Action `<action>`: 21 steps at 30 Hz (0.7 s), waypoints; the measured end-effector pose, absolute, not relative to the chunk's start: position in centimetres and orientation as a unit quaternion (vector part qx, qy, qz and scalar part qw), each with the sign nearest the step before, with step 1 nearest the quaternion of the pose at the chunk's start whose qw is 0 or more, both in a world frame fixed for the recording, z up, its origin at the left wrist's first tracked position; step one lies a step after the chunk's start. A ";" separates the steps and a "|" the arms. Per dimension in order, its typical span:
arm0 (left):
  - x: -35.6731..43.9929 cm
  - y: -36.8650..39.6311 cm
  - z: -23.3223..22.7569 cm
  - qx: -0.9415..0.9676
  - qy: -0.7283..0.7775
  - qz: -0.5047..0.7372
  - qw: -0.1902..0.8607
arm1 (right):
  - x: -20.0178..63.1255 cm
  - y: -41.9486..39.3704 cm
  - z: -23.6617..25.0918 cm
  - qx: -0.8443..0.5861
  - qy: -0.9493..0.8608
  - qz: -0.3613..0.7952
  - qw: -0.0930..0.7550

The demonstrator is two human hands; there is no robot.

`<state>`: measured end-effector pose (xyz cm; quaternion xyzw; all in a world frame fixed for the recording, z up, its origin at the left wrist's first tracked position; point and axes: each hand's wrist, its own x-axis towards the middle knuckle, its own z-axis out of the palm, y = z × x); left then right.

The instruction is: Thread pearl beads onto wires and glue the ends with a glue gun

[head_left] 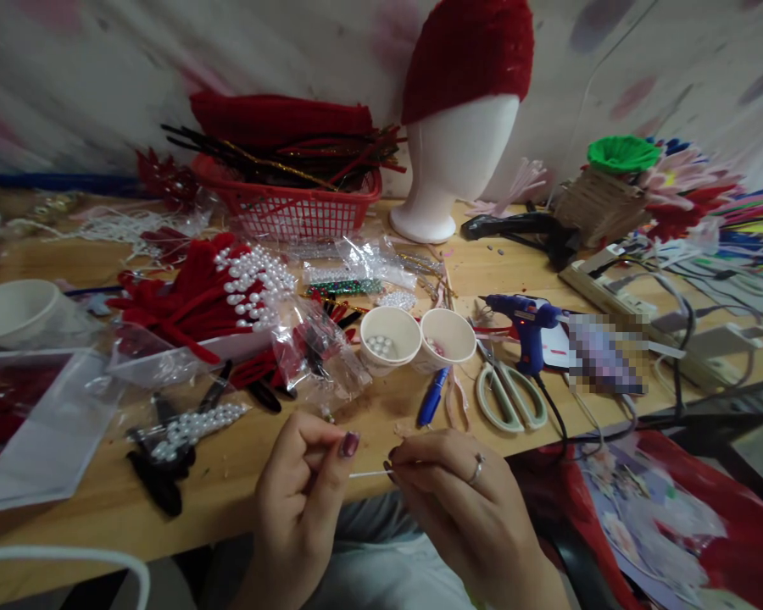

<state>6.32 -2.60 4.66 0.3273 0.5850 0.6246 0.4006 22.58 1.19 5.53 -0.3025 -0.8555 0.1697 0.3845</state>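
Observation:
Between my hands, a thin white string [370,474] stretches taut just over the front edge of the table. One end is pinched between the thumb and fingers of my left hand [309,491]. My right hand [461,500], with a ring on one finger, grips the other end in its fingertips; whether anything else is hidden there I cannot tell. Beyond my hands stand two paper cups, a left cup [389,339] with white pearl beads inside and a right cup [448,341] with a few small pinkish beads. A blue pen [433,396] lies close to my right hand.
Right of the cups lie scissors [510,394], a blue glue gun [527,322] with its cord, and a power strip [648,326]. Red velvet pieces with pearls [191,296] and bagged pearls [197,428] lie left. Behind stand a red basket [298,207] and a foam head [458,165].

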 end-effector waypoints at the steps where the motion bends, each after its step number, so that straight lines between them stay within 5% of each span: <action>1: 6.3 -2.5 4.8 0.326 0.587 0.628 0.393 | 22.7 1.2 5.7 -0.299 -0.858 0.169 0.381; 10: 6.2 -2.0 4.9 0.356 0.589 0.635 0.351 | 23.5 1.5 7.1 -0.310 -0.862 0.135 0.378; 15: 3.9 -0.3 5.2 0.280 0.558 0.719 0.307 | 25.6 1.3 6.9 -0.394 -0.794 0.113 0.449; 21: 4.2 0.2 5.8 0.287 0.507 0.773 0.251 | 21.3 -1.1 4.8 -0.393 -0.626 0.439 0.510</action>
